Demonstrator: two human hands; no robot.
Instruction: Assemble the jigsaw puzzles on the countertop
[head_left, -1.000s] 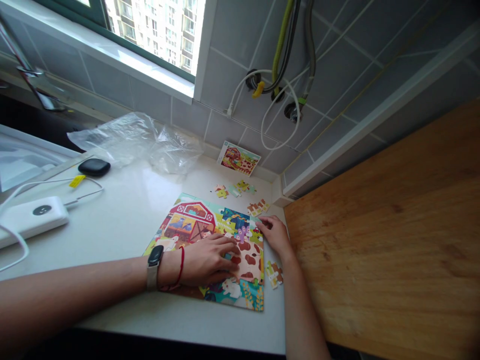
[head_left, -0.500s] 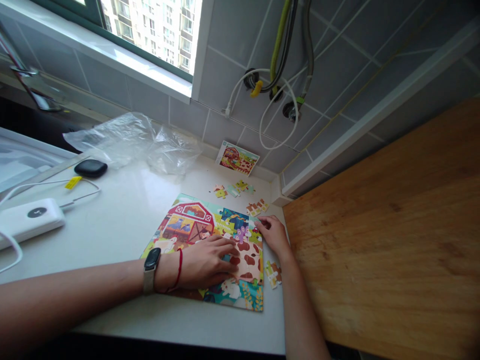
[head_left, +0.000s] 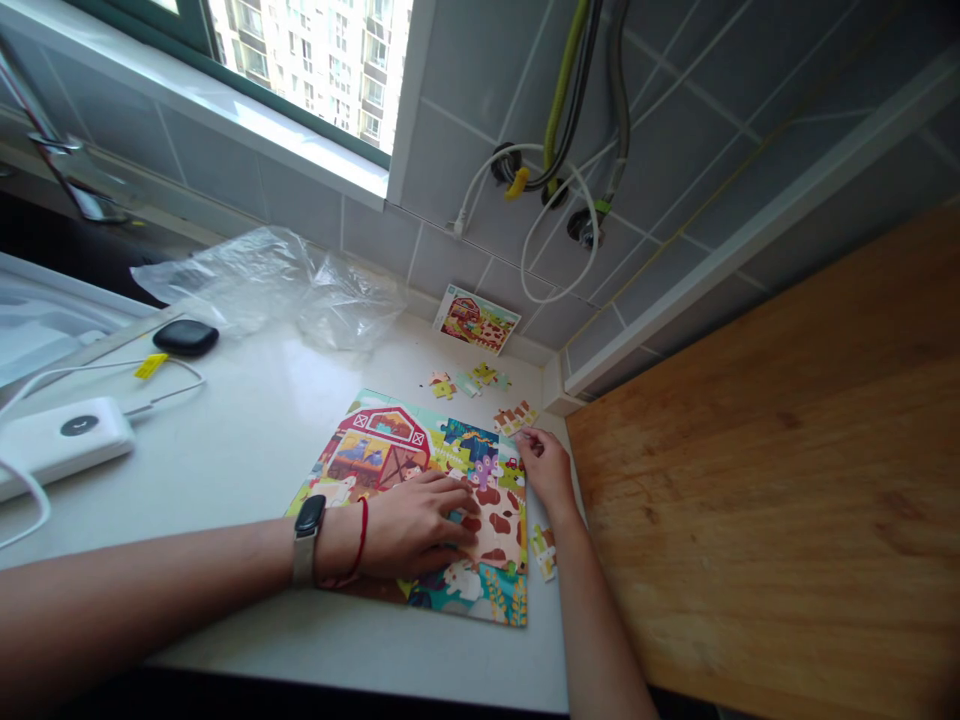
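Observation:
A farm jigsaw puzzle point(head_left: 390, 425), with a red barn and a spotted cow, lies on the white counter. Across its middle rests my left hand point(head_left: 424, 525), palm down, fingers stretched over the cow. My right hand point(head_left: 546, 465) is at the puzzle's upper right corner, thumb and fingertips drawn together. Whatever may be between them is too small to make out. Just beyond those fingertips are brown-and-white loose puzzle pieces point(head_left: 514, 416). More loose pieces point(head_left: 485, 374) lie behind the puzzle, and another small group point(head_left: 544, 552) sits beside my right forearm, partly covered by it.
A picture card point(head_left: 477, 319) of the farm scene leans on the tiled wall. Crumpled clear plastic point(head_left: 277, 280), a black case point(head_left: 185, 337) and a white power bank point(head_left: 67, 445) with cables are on the left. A wooden board point(head_left: 772, 480) borders the right side.
My right hand has shifted slightly away from the puzzle's corner, toward the loose pieces, with its fingers more gathered. My left hand stays on the puzzle.

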